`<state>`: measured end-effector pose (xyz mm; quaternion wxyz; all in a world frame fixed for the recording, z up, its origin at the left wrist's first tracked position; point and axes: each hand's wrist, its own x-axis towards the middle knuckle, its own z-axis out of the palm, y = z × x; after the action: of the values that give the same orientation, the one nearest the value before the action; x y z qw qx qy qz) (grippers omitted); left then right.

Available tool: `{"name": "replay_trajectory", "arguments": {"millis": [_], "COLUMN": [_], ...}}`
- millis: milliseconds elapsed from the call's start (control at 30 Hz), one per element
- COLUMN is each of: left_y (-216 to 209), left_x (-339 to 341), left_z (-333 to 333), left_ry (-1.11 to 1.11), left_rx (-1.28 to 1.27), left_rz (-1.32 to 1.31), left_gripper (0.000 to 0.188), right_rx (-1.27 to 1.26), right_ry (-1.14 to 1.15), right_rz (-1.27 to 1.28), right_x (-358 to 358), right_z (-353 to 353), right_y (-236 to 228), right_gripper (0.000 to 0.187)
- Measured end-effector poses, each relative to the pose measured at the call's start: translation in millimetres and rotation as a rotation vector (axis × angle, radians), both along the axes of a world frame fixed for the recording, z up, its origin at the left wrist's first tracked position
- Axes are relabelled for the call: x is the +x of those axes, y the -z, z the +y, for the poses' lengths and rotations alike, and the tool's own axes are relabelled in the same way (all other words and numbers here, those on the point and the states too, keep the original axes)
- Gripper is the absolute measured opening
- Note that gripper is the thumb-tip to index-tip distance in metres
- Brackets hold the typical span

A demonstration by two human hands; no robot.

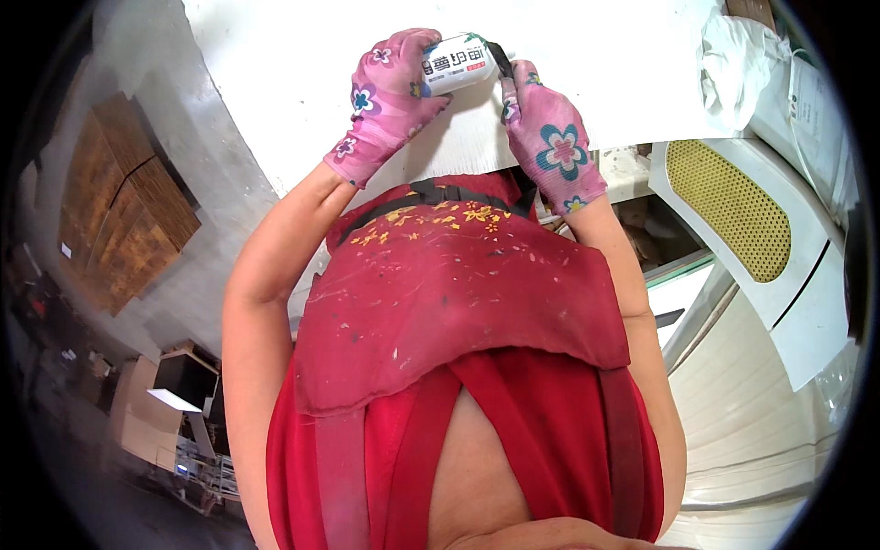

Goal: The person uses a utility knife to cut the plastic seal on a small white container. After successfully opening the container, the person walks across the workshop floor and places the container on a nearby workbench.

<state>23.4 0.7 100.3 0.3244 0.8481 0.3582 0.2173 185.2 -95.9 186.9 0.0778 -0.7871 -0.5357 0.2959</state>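
Observation:
My left hand point(390, 96), in a pink glove with flower prints, is closed round a small white printed packet or container point(456, 62) above the white board point(302, 55). Its exact kind is unclear. A narrow black piece point(500, 60) lies against the right end of the white item. My right hand point(550, 133), gloved in the same pattern, has its fingers closed at the lower end of that black piece. Whether the piece is a tool or part of the container cannot be made out.
On the right stand a white panel with a yellow perforated inset point(729, 206) and a white plastic bag point(742, 69). Stacked brown wooden boards point(128, 211) are at the left on the grey floor. A red apron point(458, 302) hangs over my front, close to the board's edge.

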Motion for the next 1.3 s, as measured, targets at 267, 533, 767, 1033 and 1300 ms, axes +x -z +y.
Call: {"name": "replay_trajectory", "arguments": {"millis": [267, 533, 767, 1033, 1300], "left_y": [-3, -7, -8, -6, -8], "left_x": [-3, -3, -1, 2, 2], "left_z": [-2, -2, 5, 10, 7], "left_ry": [0.024, 0.042, 0.036, 0.002, -0.026], "left_rx": [0.056, -0.009, -0.101, -0.07, -0.094], "left_rz": [0.013, 0.12, 0.141, 0.105, 0.156], "left_gripper": [0.067, 0.067, 0.068, 0.063, 0.063], "right_rx": [0.053, 0.054, -0.001, 0.093, 0.015], "right_ry": [-0.133, -0.185, -0.161, -0.222, -0.149], "right_rz": [-0.095, -0.105, -0.103, -0.178, -0.186], "right_x": [-9, -9, -12, -13, -19], "right_z": [5, 8, 13, 22, 22], "right_y": [0, 2, -4, 4, 6], "right_gripper": [0.019, 0.016, 0.019, 0.019, 0.019]}}
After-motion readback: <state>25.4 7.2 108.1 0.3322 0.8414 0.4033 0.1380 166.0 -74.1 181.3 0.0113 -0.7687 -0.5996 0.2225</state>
